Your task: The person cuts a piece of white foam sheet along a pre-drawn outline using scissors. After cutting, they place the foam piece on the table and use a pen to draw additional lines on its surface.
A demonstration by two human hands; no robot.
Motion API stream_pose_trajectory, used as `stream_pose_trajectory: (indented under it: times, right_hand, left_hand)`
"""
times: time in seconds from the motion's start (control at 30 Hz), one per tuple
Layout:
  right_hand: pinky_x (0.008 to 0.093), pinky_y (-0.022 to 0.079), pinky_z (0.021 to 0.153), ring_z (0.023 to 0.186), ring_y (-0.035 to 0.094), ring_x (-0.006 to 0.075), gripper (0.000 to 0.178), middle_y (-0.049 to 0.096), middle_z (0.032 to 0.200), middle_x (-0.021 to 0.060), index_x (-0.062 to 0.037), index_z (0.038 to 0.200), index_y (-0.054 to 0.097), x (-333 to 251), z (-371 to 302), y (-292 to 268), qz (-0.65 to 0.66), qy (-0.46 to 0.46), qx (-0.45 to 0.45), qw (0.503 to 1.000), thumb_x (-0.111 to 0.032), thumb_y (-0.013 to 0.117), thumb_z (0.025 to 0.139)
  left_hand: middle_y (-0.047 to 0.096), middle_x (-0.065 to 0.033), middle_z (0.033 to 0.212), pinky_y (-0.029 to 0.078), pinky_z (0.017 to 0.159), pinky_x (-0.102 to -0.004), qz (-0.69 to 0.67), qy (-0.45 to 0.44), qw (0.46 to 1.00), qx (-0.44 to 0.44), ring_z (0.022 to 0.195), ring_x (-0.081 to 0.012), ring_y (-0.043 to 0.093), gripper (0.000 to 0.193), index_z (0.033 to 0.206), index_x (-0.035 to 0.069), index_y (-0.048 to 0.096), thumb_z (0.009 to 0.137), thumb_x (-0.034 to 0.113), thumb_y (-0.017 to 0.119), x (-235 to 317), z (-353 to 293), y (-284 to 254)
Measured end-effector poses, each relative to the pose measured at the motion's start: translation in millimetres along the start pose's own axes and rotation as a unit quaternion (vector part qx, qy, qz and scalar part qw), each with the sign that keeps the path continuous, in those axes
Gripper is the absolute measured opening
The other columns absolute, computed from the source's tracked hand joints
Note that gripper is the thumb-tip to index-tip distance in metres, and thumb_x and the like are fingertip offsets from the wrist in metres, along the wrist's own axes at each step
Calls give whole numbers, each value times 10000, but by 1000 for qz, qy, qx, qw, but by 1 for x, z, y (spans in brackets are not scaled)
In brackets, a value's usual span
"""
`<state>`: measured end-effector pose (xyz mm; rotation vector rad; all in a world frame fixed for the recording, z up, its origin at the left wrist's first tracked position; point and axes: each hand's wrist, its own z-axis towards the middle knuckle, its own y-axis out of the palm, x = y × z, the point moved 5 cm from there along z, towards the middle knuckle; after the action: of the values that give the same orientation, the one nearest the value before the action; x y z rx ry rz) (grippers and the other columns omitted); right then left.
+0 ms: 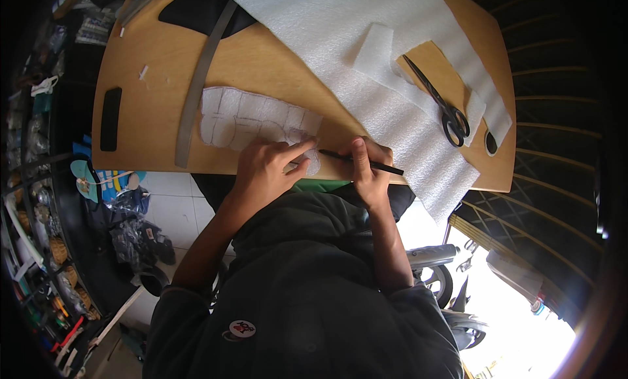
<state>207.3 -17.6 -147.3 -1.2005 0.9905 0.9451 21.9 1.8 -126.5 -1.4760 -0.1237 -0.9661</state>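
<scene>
A piece of white foam sheet [245, 114] marked with dark drawn lines lies near the table's front edge. My left hand [265, 169] rests on its right end, index finger and thumb stretched out and apart. Beside that thumb sits a small rounded piece of the white foam [313, 163]. My right hand [371, 166] is closed around a slim black pen [392, 169]. The pen's tip points left, close to the foam beside my left fingertips. My left palm and curled fingers hide part of the foam's lower edge.
A large white foam sheet [386, 32] crosses the wooden table [147, 127] and hangs over its front edge. Black scissors [441, 104] lie at the right. A grey metal strip [203, 81] and black material [199, 12] lie at the left. Crowded shelves [49, 235] stand farther left.
</scene>
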Motion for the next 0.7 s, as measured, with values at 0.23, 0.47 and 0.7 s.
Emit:
stream_pose_trajectory:
  times: [0.23, 0.47, 0.7]
  right_hand:
    - [294, 426, 528, 521, 580, 164, 456, 592, 571, 97, 43, 738, 673, 1, 0, -1, 15, 12, 5, 1000, -262, 482, 1018]
    - [293, 424, 530, 530, 582, 163, 454, 595, 578, 96, 42, 744, 678, 2, 1, -1, 10, 15, -3, 1000, -256, 474, 1020]
    - [315, 408, 499, 493, 533, 164, 453, 567, 540, 93, 24, 751, 682, 3, 1, 0, 19, 2, 20, 1000, -302, 511, 1015]
  left_hand:
    - [658, -99, 691, 494, 573, -368, -8, 0, 1000, -4, 582, -248, 621, 312, 1122, 160, 723, 810, 151, 729, -2, 0, 2]
    - [668, -96, 695, 494, 563, -358, 1, -9, 1000, -16, 574, -243, 622, 295, 1105, 151, 731, 810, 152, 735, -2, 0, 2]
    - [670, -97, 699, 493, 559, -353, -8, -8, 1000, -15, 568, -241, 619, 287, 1098, 150, 733, 811, 150, 734, -2, 1, 2]
